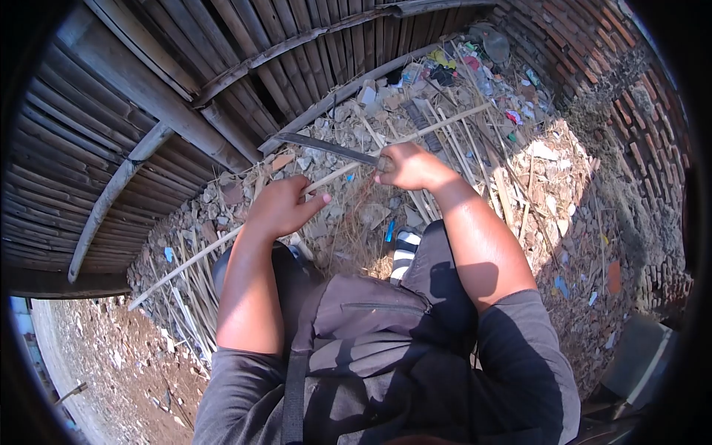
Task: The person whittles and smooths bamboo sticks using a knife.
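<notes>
My left hand point(278, 210) is closed round a long, thin bamboo strip point(194, 259), its thumb stretched along it. The strip runs slantwise from the lower left, past both hands, to the upper right. In my right hand point(410, 167) is the handle of a machete point(326, 146). Its long dark blade points left, beyond the strip and above my left hand. Where the handle and strip cross, I cannot tell whether they touch. Several thin bamboo strips point(461, 148) lie on the rubble to the right, and more strips point(185, 319) lie at the lower left.
A bamboo-slat wall point(96, 159) with curved poles stands at the left and back. A brick wall point(630, 96) rises on the right. Broken rubble point(371, 215) covers the ground, with coloured litter point(475, 63) at the back. A black bag point(371, 311) rests on my lap.
</notes>
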A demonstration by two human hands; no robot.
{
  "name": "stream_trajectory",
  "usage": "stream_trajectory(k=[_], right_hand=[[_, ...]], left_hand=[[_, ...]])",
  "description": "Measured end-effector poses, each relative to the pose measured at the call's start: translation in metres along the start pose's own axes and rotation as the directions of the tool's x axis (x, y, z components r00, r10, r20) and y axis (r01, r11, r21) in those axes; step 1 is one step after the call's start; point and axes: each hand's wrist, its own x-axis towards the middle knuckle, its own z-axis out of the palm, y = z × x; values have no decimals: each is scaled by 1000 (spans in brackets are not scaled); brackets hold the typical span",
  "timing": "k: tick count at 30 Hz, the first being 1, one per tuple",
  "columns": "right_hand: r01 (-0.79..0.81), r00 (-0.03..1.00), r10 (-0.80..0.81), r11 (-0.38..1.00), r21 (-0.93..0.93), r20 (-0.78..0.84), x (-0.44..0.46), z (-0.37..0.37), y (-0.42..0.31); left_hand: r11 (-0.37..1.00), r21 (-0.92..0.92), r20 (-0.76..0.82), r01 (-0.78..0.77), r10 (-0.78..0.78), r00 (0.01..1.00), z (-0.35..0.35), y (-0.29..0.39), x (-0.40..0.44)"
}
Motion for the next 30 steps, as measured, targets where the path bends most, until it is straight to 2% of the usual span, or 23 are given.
stream_trajectory(k=[8,14,26,30], right_hand=[[-7,998,12,998,-66,68,1,1,-8],[-4,998,8,998,-69,69,2,4,-9],[0,996,6,998,-71,87,4,8,-5],[-18,987,29,997,-70,158,3,4,-9]], left_hand=[[1000,10,7,-7,7,1000,4,-3,1],[999,-6,76,48,-48,996,-1,2,0],[999,-14,94,48,-46,995,3,3,1],[998,-2,127,68,-67,990,4,3,1]])
